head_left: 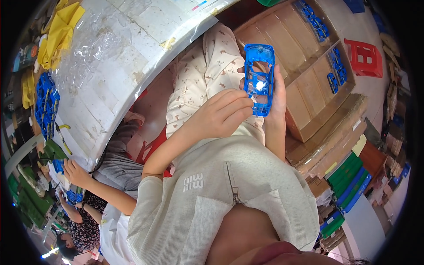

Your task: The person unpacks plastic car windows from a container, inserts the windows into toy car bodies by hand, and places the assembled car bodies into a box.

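Note:
A blue toy car body shell point(265, 107) is held upright over my lap, its hollow inside facing me. My right hand point(277, 95) grips it along the right side, with fingertips showing at its left edge. A clear plastic piece point(255, 84) with a bright glare lies across the shell's middle. My left hand point(227, 112) is closed, its fingertips pinching at the lower left of that clear piece, against the shell. The exact grip of the left fingertips is partly hidden.
A white table point(132, 57) at left bears a heap of clear plastic pieces point(99, 42), yellow bags point(59, 35) and blue shells point(45, 106). Right stands a divided cardboard box point(309, 99) with blue shells point(338, 66); beyond is a red stool point(364, 57). Another person's hand point(76, 173) is at lower left.

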{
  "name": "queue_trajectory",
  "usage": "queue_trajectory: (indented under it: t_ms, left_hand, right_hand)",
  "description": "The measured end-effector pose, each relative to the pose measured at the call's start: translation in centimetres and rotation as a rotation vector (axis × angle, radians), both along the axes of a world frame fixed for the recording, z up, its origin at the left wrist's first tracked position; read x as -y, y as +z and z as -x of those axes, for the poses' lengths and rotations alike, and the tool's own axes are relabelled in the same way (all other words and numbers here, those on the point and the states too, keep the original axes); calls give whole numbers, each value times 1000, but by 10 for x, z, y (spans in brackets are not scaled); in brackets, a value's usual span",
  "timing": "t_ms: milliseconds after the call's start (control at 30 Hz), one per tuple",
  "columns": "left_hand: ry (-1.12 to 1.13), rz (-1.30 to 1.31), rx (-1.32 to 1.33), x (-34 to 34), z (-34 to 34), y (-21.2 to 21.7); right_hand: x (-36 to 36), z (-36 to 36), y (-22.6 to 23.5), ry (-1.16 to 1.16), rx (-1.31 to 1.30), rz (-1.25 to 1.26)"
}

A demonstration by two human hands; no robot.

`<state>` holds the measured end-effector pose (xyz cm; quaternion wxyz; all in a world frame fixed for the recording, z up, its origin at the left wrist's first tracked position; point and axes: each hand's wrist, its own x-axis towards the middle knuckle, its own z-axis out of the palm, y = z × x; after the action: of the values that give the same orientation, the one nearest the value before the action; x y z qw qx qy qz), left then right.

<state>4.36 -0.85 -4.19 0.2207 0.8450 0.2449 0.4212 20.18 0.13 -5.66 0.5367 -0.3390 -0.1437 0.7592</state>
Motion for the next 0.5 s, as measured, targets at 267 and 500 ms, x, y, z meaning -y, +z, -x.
queue_trajectory:
  t_ms: [267,500]
  left_hand:
    - [113,37,140,1,4,-1]
    - [138,-140,-131,6,6,-2]
  right_hand:
    - [5,15,17,-9,108,-1]
    - [7,22,15,-2,171,-79]
